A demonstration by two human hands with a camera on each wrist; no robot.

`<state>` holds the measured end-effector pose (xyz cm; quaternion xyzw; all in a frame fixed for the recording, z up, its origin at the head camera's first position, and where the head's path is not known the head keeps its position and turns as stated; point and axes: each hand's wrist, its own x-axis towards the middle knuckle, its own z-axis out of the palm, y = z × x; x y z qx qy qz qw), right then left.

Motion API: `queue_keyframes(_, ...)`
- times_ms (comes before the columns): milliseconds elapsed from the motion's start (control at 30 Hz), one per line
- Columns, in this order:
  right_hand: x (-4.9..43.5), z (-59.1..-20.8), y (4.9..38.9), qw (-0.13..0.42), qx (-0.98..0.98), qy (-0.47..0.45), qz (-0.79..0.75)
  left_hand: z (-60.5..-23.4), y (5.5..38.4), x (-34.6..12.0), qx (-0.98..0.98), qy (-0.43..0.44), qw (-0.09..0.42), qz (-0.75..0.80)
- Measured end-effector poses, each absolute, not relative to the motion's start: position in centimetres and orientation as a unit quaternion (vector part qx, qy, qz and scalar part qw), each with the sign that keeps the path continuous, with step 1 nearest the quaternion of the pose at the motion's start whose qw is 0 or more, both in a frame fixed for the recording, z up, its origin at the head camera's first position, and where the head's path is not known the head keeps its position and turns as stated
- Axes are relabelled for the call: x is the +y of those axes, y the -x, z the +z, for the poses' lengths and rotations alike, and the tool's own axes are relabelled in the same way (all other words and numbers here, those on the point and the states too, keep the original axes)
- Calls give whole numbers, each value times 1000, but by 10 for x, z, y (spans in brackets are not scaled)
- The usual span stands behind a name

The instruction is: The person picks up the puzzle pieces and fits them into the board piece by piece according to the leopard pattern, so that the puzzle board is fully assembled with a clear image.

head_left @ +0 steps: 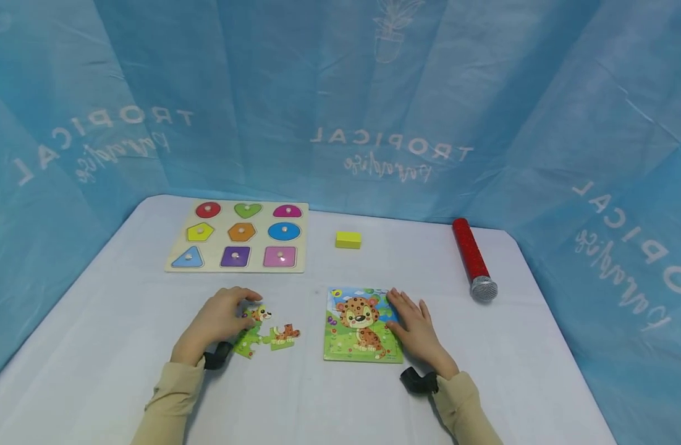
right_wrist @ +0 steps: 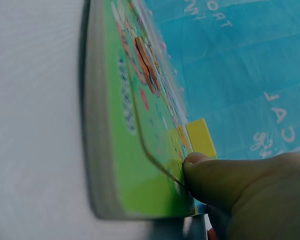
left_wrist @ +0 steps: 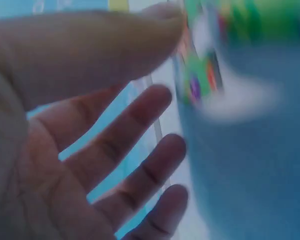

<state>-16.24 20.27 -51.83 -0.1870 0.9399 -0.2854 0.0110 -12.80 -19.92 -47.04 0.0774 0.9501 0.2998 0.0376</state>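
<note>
My left hand [head_left: 218, 320] reaches over loose jigsaw pieces on the white table. Thumb and forefinger close in on a puzzle piece with an animal's face [head_left: 261, 313]; the forefinger's tip is hidden behind the thumb [left_wrist: 154, 37] in the left wrist view, and the other fingers spread loosely. Beside it lie a green piece [head_left: 246, 343] and a piece with a spotted body [head_left: 285, 334]. My right hand [head_left: 415, 330] rests on the right side of the leopard puzzle board [head_left: 348, 349]. Its thumb [right_wrist: 209, 175] lies on the printed face, fingers extended near the upper corner.
Behind the left hand lies a shape board [head_left: 215, 262] with several knobbed coloured shapes. A yellow block [head_left: 348, 240] sits at the back middle. To the right lies a red microphone [head_left: 473, 256] with a silver head. Blue curtains [head_left: 274, 93] surround the table.
</note>
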Motion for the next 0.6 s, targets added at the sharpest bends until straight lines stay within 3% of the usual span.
queue_keyframes(400,204,-518,164,9,939,188,-288,-477,138,-201,946,-96,24,308)
queue_keyframes(600,204,-516,162,9,937,190,-294,-480,149,-188,904,-73,12,422)
